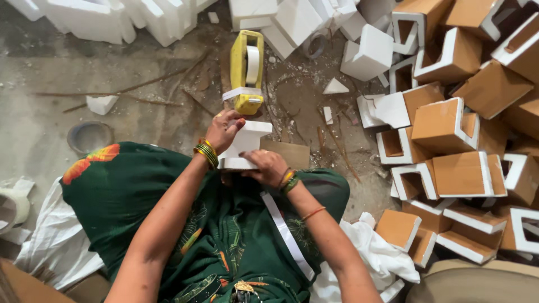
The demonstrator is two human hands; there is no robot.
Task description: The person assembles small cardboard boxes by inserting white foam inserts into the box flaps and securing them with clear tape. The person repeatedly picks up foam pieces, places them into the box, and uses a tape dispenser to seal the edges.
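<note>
On a dusty concrete floor point(45, 112) strewn with foam scraps, a seated person is holding a white foam block point(245, 147) above the lap. The left hand point(223, 130) is clasping its upper edge; the right hand point(268, 167) is pressing its lower side. Crumbly foam could chip under pinching fingers, or the tape strip point(287, 235) trailing down the lap could snag.

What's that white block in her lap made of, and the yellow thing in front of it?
The block between the hands looks like white foam: matte, crumbly-edged, like the scraps lying around. The dispenser looks like glossy moulded plastic carrying a white tape roll. The stacked pieces seem foam faced with brown cardboard or paper.
</note>
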